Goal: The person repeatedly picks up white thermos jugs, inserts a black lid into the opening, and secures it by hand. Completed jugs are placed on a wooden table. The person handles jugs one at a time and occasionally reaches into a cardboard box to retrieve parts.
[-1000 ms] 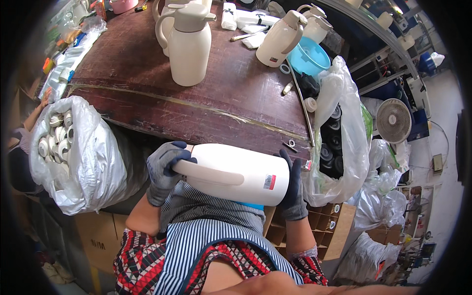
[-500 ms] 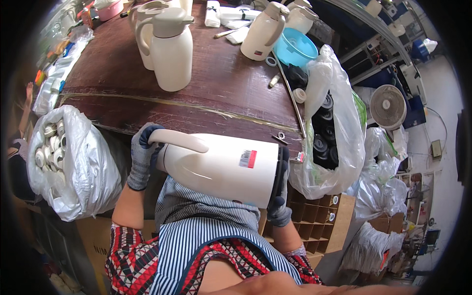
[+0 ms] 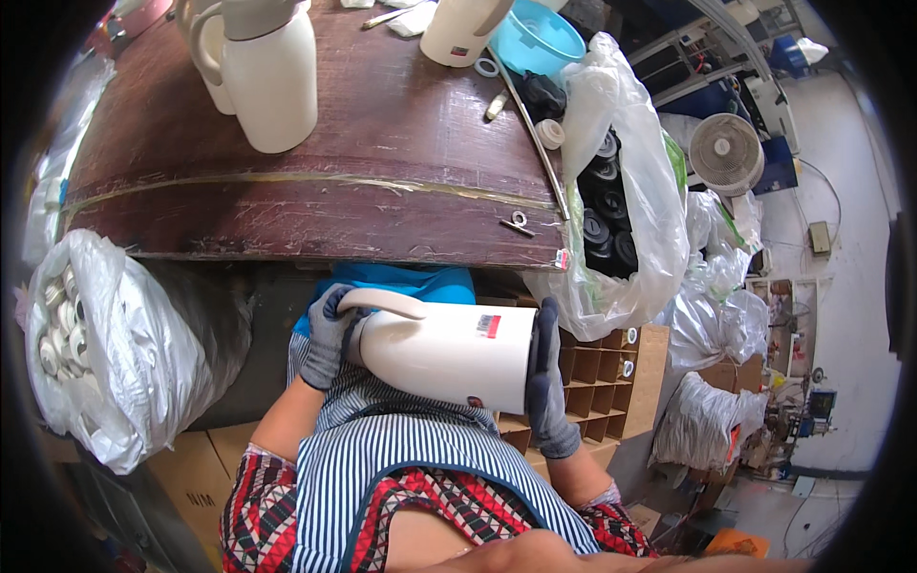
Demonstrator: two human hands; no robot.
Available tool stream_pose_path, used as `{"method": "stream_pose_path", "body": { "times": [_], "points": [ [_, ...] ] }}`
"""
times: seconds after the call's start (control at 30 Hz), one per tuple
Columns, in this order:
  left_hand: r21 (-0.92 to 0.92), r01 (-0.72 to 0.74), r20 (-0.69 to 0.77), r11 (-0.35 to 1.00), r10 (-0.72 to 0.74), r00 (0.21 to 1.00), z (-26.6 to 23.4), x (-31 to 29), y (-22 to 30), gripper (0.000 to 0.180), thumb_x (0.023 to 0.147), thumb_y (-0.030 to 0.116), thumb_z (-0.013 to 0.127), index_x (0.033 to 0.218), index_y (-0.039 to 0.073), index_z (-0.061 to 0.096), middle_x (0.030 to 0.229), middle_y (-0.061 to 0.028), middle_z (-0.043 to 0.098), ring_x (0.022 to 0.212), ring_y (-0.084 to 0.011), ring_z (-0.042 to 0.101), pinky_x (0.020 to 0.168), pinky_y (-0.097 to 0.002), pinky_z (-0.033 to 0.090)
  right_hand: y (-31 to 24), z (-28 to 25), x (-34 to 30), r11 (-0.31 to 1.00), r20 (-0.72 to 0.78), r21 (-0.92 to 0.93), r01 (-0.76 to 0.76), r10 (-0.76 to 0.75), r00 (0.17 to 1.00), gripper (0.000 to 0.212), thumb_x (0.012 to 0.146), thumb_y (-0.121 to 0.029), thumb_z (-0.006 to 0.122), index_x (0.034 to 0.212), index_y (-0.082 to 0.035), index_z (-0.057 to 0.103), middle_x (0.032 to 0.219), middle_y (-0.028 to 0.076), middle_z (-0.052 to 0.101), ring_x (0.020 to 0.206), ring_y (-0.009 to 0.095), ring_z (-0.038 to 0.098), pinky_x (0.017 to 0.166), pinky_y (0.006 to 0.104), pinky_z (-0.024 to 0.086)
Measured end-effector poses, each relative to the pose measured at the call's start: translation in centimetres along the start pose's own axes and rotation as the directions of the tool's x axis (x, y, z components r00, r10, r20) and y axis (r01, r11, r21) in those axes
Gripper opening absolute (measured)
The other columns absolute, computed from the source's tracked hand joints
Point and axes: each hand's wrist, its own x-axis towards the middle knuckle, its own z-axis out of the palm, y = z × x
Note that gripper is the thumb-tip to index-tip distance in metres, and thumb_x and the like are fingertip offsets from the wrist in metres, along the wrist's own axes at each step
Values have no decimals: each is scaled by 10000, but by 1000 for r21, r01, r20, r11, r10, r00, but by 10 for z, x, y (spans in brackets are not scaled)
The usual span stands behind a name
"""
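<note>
A cream thermos jug (image 3: 449, 358) lies on its side across my lap, in front of the striped apron (image 3: 382, 477). My left hand (image 3: 330, 334), in a grey glove, is closed round its top end beside the handle (image 3: 387, 303). At the other end my right hand (image 3: 549, 392), also gloved, presses against the base with its fingers along the edge. A label with a red band sits on the jug's side. The spout end is mostly hidden behind my left hand.
Beyond my lap is the dark wooden table (image 3: 382, 215) with upright thermos jugs (image 3: 272, 81) on it. A bag of pale parts (image 3: 143, 353) stands left. On the right are a bag of black lids (image 3: 626, 277), a divided carton (image 3: 597, 396) and a blue basin (image 3: 537, 43).
My hands and the jug have moved back from the table edge. The view has shifted with them, and blue material now shows between the table and my lap. Both hands still hold the jug.
</note>
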Motion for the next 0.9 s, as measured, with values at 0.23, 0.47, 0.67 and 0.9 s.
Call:
{"method": "stream_pose_path", "body": {
  "times": [0.23, 0.47, 0.67, 0.9],
  "points": [
    [128, -74, 99, 989, 61, 993, 4, -5, 32, 214, 810, -32, 734, 1016, 8, 694, 894, -67, 690, 821, -163, 642, 783, -286, 528, 0, 6, -9, 820, -34, 504, -270, 331, 943, 697, 1130, -430, 344, 1658, -13, 160, 1696, 174, 265, 1555, 270, 273, 1273, 390, 234],
    [17, -40, 51, 999, 39, 998, -4, 11, 27, 282, 771, -103, 695, 1028, 14, 692, 915, -36, 673, 854, -152, 643, 818, -278, 525, -35, -9, 26, 928, 13, 368, -57, 56, 998, 993, 998, -727, 427, 1656, -20, 198, 1717, 161, 225, 1582, 313, 219, 1282, 449, 179],
    [133, -257, 130, 957, 240, 962, -34, 35, 84, 253, 725, 3, 798, 963, -3, 712, 928, -40, 682, 872, -165, 657, 803, -292, 516, -34, -3, 38, 652, -17, 751, -102, 173, 985, 682, 1110, -460, 415, 1633, -41, 286, 1645, 141, 394, 1493, 296, 410, 1256, 455, 283],
    [-430, 117, 166, 895, -49, 985, -68, 30, 15, 451, 877, 474, 792, 1081, 101, 642, 970, 6, 662, 902, -126, 645, 820, -336, 575, -37, -15, 107, 942, 235, 324, -88, 10, 972, 664, 1032, -370, 622, 1576, -53, 409, 1496, 175, 562, 1380, 310, 533, 1166, 441, 402]
  ]
}}
